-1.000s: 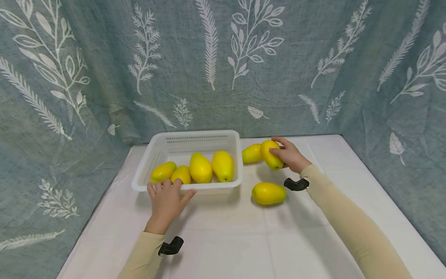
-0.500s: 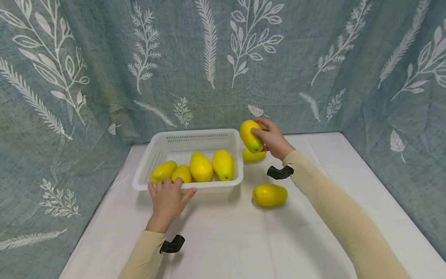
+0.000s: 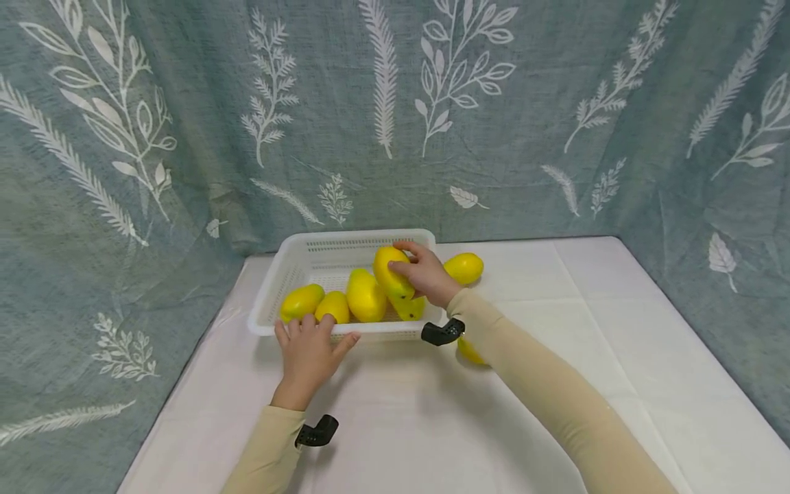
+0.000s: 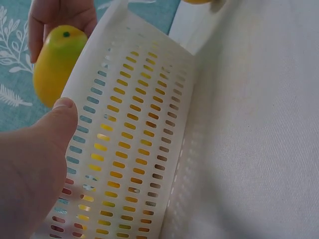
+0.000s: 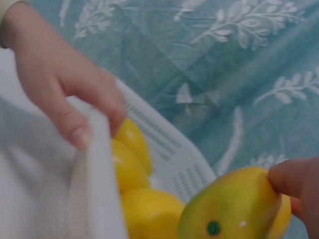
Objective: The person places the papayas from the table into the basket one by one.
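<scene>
Moved over basket [image 3: 308, 255], right hand [image 3: 426, 274] grips mango [image 3: 392, 273], tilted lengthwise.

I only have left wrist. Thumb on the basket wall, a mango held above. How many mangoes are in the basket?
Observer: Head view shows four mangoes lying in the basket; the right hand holds a fifth mango over them.
Operator: Any outside?
Observer: Two on the table: one past the basket's right wall, one mostly hidden under the right forearm.
Operator: Left hand gripping?
Observer: The left hand has its fingers over the near rim, thumb on the outside.
</scene>
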Motion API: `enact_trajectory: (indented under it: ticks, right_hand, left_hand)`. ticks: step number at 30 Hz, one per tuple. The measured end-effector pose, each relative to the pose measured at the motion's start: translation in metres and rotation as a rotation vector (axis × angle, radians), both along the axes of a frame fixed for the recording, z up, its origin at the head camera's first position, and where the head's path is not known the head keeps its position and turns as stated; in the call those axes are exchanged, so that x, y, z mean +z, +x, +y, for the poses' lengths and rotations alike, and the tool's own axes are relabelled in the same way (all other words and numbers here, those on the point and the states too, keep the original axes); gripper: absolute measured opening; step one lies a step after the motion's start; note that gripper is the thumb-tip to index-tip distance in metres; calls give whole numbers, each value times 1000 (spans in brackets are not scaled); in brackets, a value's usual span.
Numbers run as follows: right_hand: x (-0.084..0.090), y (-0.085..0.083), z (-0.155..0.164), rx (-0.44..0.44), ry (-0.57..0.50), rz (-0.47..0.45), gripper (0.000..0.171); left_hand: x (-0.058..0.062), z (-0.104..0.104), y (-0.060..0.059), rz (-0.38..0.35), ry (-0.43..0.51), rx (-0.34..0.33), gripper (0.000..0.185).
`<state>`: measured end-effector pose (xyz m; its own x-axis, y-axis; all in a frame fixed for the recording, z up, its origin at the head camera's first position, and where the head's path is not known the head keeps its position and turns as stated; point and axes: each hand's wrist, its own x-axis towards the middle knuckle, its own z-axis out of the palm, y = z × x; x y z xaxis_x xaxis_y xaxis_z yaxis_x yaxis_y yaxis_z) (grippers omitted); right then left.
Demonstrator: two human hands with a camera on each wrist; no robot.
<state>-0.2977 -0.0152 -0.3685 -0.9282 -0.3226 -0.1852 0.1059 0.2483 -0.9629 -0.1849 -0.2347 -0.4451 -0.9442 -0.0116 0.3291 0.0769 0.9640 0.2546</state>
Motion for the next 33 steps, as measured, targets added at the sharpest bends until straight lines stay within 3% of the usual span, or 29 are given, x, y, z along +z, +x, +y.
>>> enact_trajectory:
  ticks: [8,19,28,33]
  right_hand:
    - [-13,10,0,3,112,39,57]
    - [-6,16,16,-20,172,82,58]
    - [14,7,80,-89,123,136,59]
    - [12,1,128,-152,123,117,60]
  left_hand:
    - [-1,7,-2,4,7,-15,54]
    - [-2,7,-2,-8,-11,-7,56]
    - [0,2,-1,-4,-5,-13,53]
    - [0,2,-1,3,-5,-17,53]
